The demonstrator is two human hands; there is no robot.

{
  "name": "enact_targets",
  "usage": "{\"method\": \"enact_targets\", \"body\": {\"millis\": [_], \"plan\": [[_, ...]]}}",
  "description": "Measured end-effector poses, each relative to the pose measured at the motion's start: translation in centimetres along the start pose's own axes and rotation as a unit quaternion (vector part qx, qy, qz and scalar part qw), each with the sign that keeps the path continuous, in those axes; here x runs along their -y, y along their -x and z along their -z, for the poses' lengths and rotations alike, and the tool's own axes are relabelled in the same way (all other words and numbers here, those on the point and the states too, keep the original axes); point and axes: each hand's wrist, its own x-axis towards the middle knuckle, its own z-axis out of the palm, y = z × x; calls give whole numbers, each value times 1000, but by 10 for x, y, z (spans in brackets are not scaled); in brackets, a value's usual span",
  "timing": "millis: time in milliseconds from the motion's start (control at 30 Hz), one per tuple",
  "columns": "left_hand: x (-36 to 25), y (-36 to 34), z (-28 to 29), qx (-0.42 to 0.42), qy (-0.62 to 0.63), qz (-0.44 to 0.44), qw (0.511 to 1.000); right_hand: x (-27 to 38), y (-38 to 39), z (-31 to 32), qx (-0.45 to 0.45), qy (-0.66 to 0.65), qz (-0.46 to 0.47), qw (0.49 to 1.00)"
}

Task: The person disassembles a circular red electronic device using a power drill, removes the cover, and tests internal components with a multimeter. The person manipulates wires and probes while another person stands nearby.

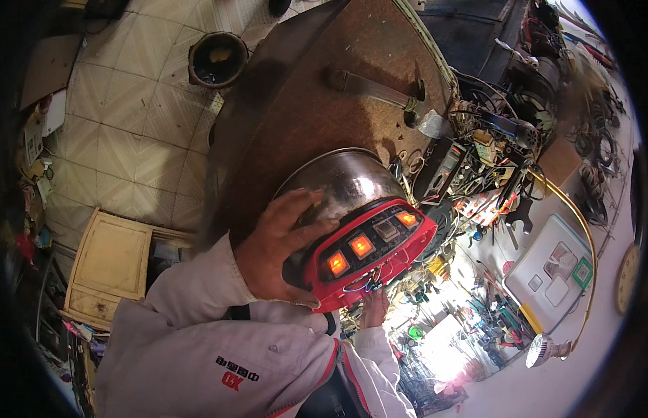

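Observation:
A red switch panel (400, 259) with a row of rocker switches, several glowing orange, sits tilted against a round stainless steel vessel (352, 177). My left hand (278, 247) wraps round the panel's left end, thumb below and fingers over the top edge, some of them by the steel wall. Thin wires (369, 282) hang out of the panel's open lower side. Close under these wires is my right hand (375, 308); its fingers are partly hidden, so its hold cannot be made out.
A brown tabletop (352, 42) stretches away behind the vessel. Tools and loose parts (501, 313) crowd the right side, with a multimeter (447, 167) among cables. A gooseneck lamp (547, 350) shines there beside a white case (554, 268). On the tiled floor stands a dark bucket (218, 61).

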Motion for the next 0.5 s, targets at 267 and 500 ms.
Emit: {"method": "enact_targets", "body": {"millis": [267,500], "plan": [[-11,-2,-13,5,-18,-54,998,-6,-5,5,30,-26,6,999],[-15,-5,-20,-14,-36,-72,997,-5,-5,1,43,-27,30,998]]}}
